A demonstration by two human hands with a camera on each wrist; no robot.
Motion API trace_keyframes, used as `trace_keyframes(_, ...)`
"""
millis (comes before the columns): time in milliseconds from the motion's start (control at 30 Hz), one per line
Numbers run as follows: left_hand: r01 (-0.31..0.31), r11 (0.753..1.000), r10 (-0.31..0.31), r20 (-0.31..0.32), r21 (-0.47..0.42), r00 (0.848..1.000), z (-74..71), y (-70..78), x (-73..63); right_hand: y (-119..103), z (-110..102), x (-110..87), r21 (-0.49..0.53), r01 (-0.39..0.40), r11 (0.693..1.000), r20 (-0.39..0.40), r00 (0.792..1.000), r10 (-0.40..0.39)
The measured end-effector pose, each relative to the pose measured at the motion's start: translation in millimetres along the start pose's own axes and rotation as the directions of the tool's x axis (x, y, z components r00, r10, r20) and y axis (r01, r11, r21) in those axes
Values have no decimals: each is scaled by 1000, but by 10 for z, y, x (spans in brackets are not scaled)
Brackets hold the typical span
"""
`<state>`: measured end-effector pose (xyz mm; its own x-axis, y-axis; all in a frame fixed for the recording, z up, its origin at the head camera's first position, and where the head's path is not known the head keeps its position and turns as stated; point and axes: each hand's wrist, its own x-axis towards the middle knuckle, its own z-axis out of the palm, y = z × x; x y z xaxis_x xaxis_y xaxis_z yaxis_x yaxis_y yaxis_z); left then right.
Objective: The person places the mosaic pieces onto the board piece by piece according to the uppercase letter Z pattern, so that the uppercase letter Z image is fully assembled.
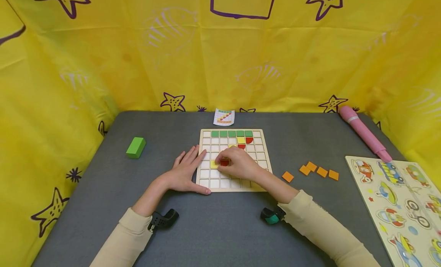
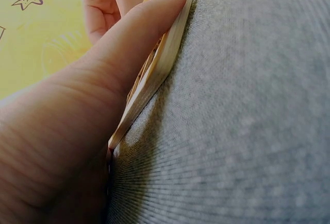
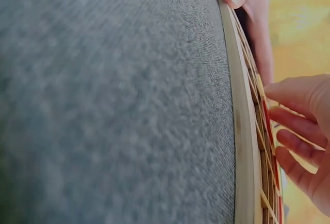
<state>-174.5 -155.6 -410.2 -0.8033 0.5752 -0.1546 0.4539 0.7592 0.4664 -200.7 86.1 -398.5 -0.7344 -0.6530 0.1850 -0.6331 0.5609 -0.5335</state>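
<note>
A square wooden grid board [image 1: 267,163] lies on the grey table, with green, yellow and red pieces in some of its cells. My left hand [image 1: 186,174] rests along its left side, fingers spread, the thumb [image 2: 149,15] against the front edge. Bent over the board, my right hand [image 1: 239,163] has its fingertips down at a yellow piece [image 1: 214,165] and a red piece [image 1: 224,162]. In the right wrist view its thumb and fingers [image 3: 296,92] stand apart at the board's surface, with no piece visibly pinched. The hand hides some cells.
A small pattern card [image 1: 224,117] lies behind the board. Several loose orange squares [image 1: 287,177] are to the right. At left is a green block [image 1: 136,147]. A pink cylindrical object [image 1: 365,133] touches a picture puzzle board [image 1: 382,205] on the far right.
</note>
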Motion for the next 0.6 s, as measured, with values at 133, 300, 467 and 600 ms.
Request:
trace_keyframes(133, 0, 1000, 0, 3, 6, 1000, 16, 2, 13, 21, -53, -71, 42, -15, 999, -10, 1000, 16)
trace_keyframes(300, -3, 1000, 3, 0, -1, 1000, 24, 4, 21, 57, -230, -239, 104, -74, 992, -12, 997, 76)
trace_keyframes(467, -8, 1000, 8, -10, -22, 1000, 7, 4, 12, 174, -471, -514, 90, -92, 992, -2, 996, 93)
trace_keyframes(600, -20, 999, 19, -17, -50, 1000, -8, -26, -1, 315, -626, -768, 43, -93, 995, -5, 996, 93)
